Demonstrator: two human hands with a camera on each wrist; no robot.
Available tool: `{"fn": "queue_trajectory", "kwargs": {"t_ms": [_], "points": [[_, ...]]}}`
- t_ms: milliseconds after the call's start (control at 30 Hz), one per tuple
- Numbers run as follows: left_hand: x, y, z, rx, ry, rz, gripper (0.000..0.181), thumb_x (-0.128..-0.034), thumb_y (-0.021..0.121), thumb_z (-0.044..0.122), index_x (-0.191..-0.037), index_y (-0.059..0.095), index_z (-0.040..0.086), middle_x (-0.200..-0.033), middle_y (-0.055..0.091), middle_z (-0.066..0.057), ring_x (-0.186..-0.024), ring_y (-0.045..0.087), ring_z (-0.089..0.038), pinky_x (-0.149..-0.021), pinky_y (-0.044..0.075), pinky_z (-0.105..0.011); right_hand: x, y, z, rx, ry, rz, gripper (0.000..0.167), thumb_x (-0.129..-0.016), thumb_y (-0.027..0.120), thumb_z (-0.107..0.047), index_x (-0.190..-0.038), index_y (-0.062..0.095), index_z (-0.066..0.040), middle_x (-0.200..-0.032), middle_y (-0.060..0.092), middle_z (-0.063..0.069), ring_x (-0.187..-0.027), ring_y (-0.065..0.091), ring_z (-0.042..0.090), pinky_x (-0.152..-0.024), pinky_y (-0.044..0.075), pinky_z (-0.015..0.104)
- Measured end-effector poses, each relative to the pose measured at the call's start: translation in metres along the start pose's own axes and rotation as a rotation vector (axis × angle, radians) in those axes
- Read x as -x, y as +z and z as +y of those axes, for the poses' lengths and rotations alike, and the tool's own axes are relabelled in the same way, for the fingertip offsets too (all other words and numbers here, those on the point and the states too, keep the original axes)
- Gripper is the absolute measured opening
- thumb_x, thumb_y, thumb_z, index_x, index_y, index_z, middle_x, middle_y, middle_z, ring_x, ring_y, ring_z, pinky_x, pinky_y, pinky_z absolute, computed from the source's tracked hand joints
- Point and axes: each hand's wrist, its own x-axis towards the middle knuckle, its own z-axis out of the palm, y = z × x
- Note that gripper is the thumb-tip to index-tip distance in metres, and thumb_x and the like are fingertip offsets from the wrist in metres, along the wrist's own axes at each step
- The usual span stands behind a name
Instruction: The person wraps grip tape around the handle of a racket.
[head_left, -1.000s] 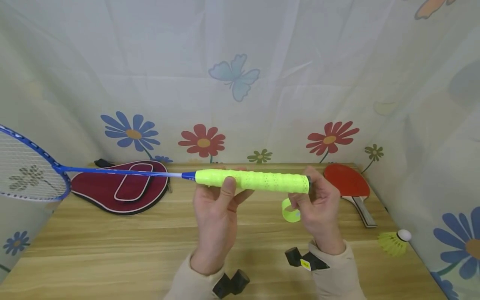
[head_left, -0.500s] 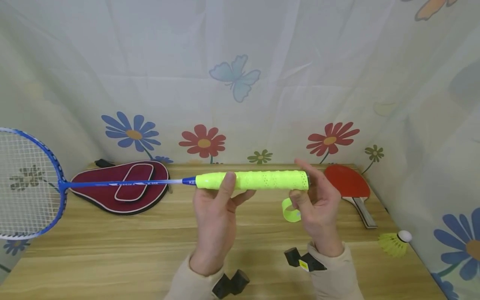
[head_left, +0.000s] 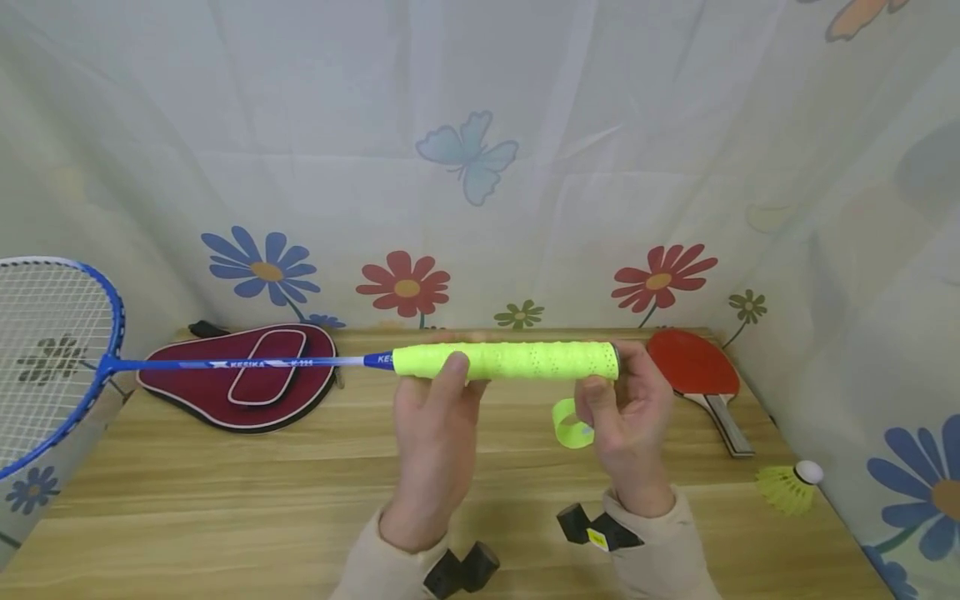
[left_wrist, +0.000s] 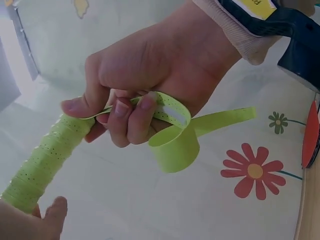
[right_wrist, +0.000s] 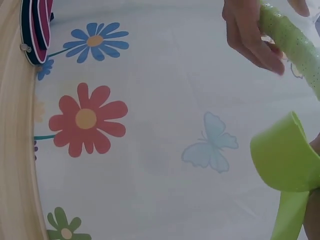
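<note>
A blue badminton racket [head_left: 195, 364] lies level across the head view above the table, its head cut off at the left edge. Bright yellow-green perforated grip tape is wrapped round its handle [head_left: 517, 360]. My left hand [head_left: 435, 442] holds the handle near the shaft end, thumb in front. At the butt, my right hand [head_left: 630, 417] pinches the tape, with its thumb against the handle. A loose curled tail of grip tape [left_wrist: 175, 152] hangs from that hand in the left wrist view. The right wrist view shows this tail [right_wrist: 282, 155] close up.
On the wooden table [head_left: 247, 508], a maroon paddle case [head_left: 191, 387] lies at the back left. A red table tennis bat [head_left: 693, 362] is at the back right, with a yellow shuttlecock [head_left: 791, 486] nearer. A flowered curtain [head_left: 570, 208] stands behind.
The racket has rolled about its length, so its strings face me more and shaft lettering shows. My right fingers straightened, then curled back at the butt. The tape tail shifted slightly left.
</note>
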Motion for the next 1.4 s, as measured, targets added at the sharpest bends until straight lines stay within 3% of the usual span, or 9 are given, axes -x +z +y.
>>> {"fn": "queue_trajectory", "kwargs": {"t_ms": [100, 200, 367, 500, 800, 900, 1033, 1100, 1400], "points": [[-0.0014, -0.0019, 0.0031, 0.093, 0.024, -0.125, 0.034, -0.0958, 0.047, -0.006, -0.124, 0.050, 0.012, -0.126, 0.062, -0.014, -0.126, 0.050, -0.037, -0.107, 0.042, -0.048, 0.0008, 0.0019, 0.0005, -0.006, 0.039, 0.010, 0.025, -0.094, 0.064, -0.009, -0.101, 0.053, 0.013, -0.059, 0.048, 0.006, -0.044, 0.039, 0.010, -0.032, 0.031, 0.021], [-0.0016, -0.0035, 0.0037, 0.122, 0.034, -0.165, 0.041, -0.0971, 0.043, -0.011, -0.129, 0.047, 0.014, -0.128, 0.061, -0.016, -0.127, 0.050, -0.039, -0.108, 0.040, -0.050, 0.0008, 0.0016, 0.0010, -0.056, 0.067, -0.018, 0.020, -0.095, 0.061, -0.005, -0.103, 0.054, 0.011, -0.059, 0.049, 0.007, -0.044, 0.042, 0.011, -0.030, 0.033, 0.022], [-0.0021, -0.0037, 0.0043, 0.079, 0.043, -0.104, 0.024, -0.0998, 0.047, -0.003, -0.121, 0.047, 0.009, -0.116, 0.064, -0.015, -0.118, 0.057, -0.039, -0.102, 0.045, -0.050, 0.0004, -0.0032, -0.0002, -0.113, 0.109, -0.095, 0.020, -0.095, 0.059, -0.001, -0.110, 0.055, 0.012, -0.067, 0.057, 0.010, -0.048, 0.048, 0.014, -0.029, 0.037, 0.024], [-0.0018, -0.0025, 0.0056, 0.052, 0.036, -0.064, 0.017, -0.0996, 0.050, 0.001, -0.116, 0.051, 0.008, -0.112, 0.065, -0.016, -0.113, 0.061, -0.038, -0.098, 0.048, -0.051, 0.0014, -0.0056, 0.0003, -0.107, 0.125, -0.096, 0.019, -0.094, 0.061, -0.001, -0.109, 0.057, 0.010, -0.071, 0.058, 0.009, -0.048, 0.047, 0.014, -0.029, 0.034, 0.023], [-0.0019, -0.0022, 0.0065, -0.016, 0.015, -0.007, 0.019, -0.0991, 0.054, 0.008, -0.116, 0.049, 0.002, -0.109, 0.067, -0.016, -0.104, 0.066, -0.033, -0.092, 0.051, -0.051, 0.0002, -0.0032, 0.0073, -0.196, 0.032, -0.107, 0.024, -0.088, 0.070, -0.008, -0.093, 0.052, 0.006, -0.078, 0.051, 0.008, -0.051, 0.044, 0.014, -0.034, 0.031, 0.023], [-0.0026, -0.0025, 0.0052, -0.026, -0.001, 0.036, 0.018, -0.0985, 0.056, 0.008, -0.113, 0.050, 0.000, -0.105, 0.067, -0.015, -0.102, 0.067, -0.031, -0.090, 0.053, -0.052, 0.0001, -0.0028, 0.0062, -0.148, 0.053, -0.121, 0.026, -0.090, 0.069, -0.011, -0.100, 0.054, 0.008, -0.075, 0.052, 0.007, -0.052, 0.044, 0.013, -0.033, 0.031, 0.023], [-0.0031, -0.0028, 0.0016, -0.018, -0.008, 0.062, 0.017, -0.0980, 0.056, 0.007, -0.110, 0.050, -0.002, -0.102, 0.068, -0.014, -0.099, 0.068, -0.029, -0.086, 0.054, -0.053, 0.0003, -0.0048, 0.0040, -0.147, 0.102, -0.144, 0.045, -0.092, 0.067, -0.012, -0.124, 0.049, 0.014, -0.076, 0.055, 0.006, -0.052, 0.043, 0.012, -0.033, 0.031, 0.023], [-0.0028, -0.0028, 0.0003, -0.015, -0.012, 0.066, 0.016, -0.0979, 0.056, 0.007, -0.110, 0.050, -0.001, -0.103, 0.068, -0.015, -0.097, 0.068, -0.028, -0.085, 0.054, -0.053, 0.0002, -0.0057, 0.0033, -0.150, 0.110, -0.148, 0.049, -0.092, 0.068, -0.013, -0.128, 0.048, 0.014, -0.076, 0.056, 0.006, -0.051, 0.042, 0.012, -0.032, 0.031, 0.022], [-0.0006, -0.0004, -0.0029, -0.017, -0.046, 0.077, 0.016, -0.0977, 0.058, 0.013, -0.108, 0.050, 0.003, -0.099, 0.064, -0.011, -0.095, 0.066, -0.023, -0.078, 0.057, -0.050, -0.0004, -0.0047, -0.0008, -0.145, 0.067, -0.106, 0.039, -0.088, 0.073, -0.016, -0.107, 0.057, 0.014, -0.075, 0.057, 0.006, -0.051, 0.044, 0.013, -0.033, 0.032, 0.024]]}}
